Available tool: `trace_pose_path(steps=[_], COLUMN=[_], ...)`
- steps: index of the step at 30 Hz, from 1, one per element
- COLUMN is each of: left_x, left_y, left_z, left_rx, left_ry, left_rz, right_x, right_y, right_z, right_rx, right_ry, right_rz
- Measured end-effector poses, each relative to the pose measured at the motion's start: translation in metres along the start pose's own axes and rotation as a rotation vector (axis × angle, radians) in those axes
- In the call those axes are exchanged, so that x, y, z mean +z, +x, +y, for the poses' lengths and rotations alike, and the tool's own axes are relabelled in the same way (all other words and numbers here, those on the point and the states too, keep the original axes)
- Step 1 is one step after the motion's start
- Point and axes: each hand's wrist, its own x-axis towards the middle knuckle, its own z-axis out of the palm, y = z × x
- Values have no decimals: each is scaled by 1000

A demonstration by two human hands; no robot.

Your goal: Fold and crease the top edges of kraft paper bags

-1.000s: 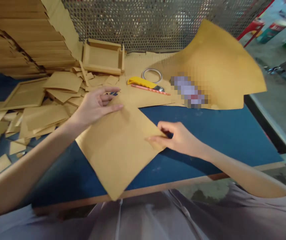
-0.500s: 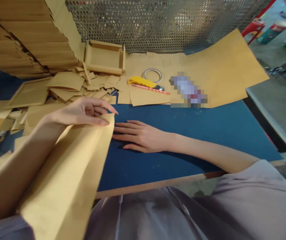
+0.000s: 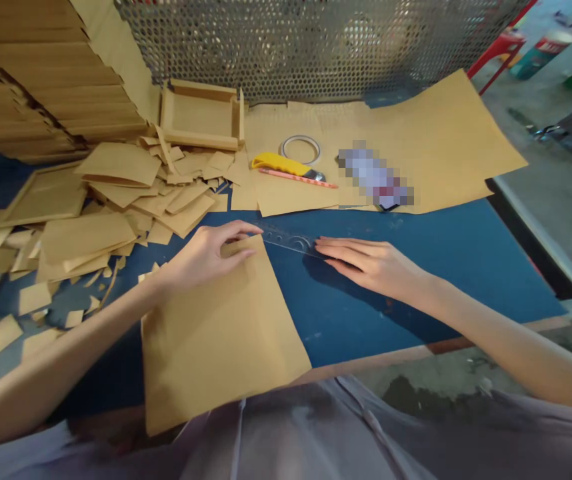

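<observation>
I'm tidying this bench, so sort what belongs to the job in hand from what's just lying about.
In the job, judging by the hands:
brown sheet, held by the left hand
clear strip, at the right hand

Lying about, untouched:
yellow cutter and pink pencil, possibly tools for it
thin ring
open cardboard tray
cardboard scraps

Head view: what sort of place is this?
Likely a small paper or card workshop: a tall stack of brown card, scattered offcuts and a yellow cutter surround the brown sheet at the person's left hand.
</observation>
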Motion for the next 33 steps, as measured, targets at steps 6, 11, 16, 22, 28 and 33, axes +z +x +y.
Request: trace_pose_path(steps=[6, 11, 16, 22, 28, 33], left_x=[17, 29, 35, 39, 37, 36], left_y=[18, 30, 37, 36, 11, -7], left_z=[6, 7, 6, 8, 15, 18], left_rx=[196, 277, 220, 338, 343, 286], left_ry=[226, 360, 310, 479, 599, 445], left_rz=[-10, 45, 112, 293, 198, 234], right_x=[-13, -15, -16, -12, -4, -7], right_y=[-15, -4, -2, -6, -14, -24], right_z=[-1, 9, 21, 27, 29, 33], right_rx=[122, 292, 404, 403, 266, 134], right_ry=[-235, -270, -284, -254, -181, -51], right_rz=[-140, 23, 170, 251, 218, 98])
